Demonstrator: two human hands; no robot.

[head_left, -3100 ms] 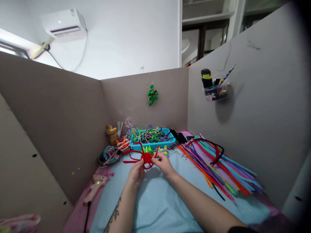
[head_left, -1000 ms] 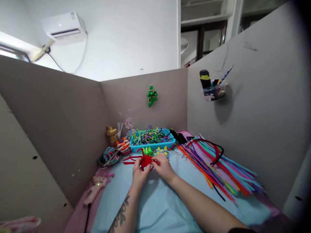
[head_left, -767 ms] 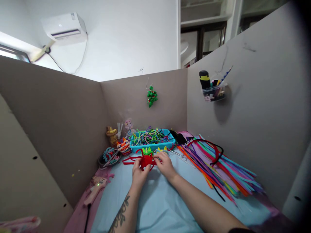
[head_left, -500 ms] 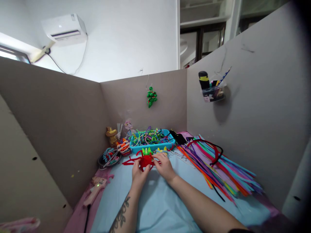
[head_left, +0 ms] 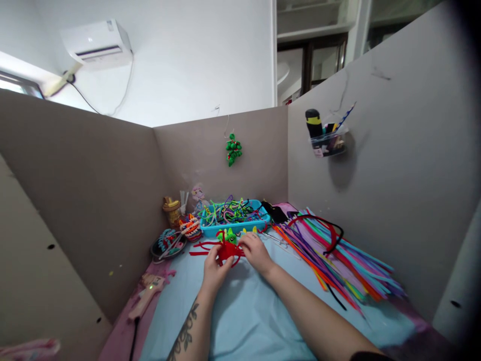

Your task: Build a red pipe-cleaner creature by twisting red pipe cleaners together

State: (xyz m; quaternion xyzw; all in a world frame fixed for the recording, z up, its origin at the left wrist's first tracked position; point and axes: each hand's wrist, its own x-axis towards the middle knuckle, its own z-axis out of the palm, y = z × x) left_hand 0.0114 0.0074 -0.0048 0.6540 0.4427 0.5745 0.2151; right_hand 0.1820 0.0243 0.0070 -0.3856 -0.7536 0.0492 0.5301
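Over the middle of the blue cloth is a red pipe-cleaner piece (head_left: 227, 250), with a rounded body and several loose strands sticking out to the left and upward. My left hand (head_left: 217, 266) grips its left and lower side between thumb and fingers. On the right side, my right hand (head_left: 257, 252) has its fingers bent and pressed together at the piece's edge; the fingertips partly hide what they pinch. Just behind the red piece sits a green figure (head_left: 230, 236), and yellow tips show behind my right hand.
A blue tray (head_left: 236, 228) of mixed pipe cleaners stands at the back. Long coloured pipe cleaners (head_left: 338, 255) spread on the right. To the left are a dark bowl (head_left: 169, 252), an orange-and-white woven item (head_left: 191, 228) and a pink glue gun (head_left: 145, 301) with a cord.
The red piece has turned slightly between my hands, and its strands lie differently. My right hand's fingers have drawn closer together, and more of the green figure shows. The view has shifted slightly.
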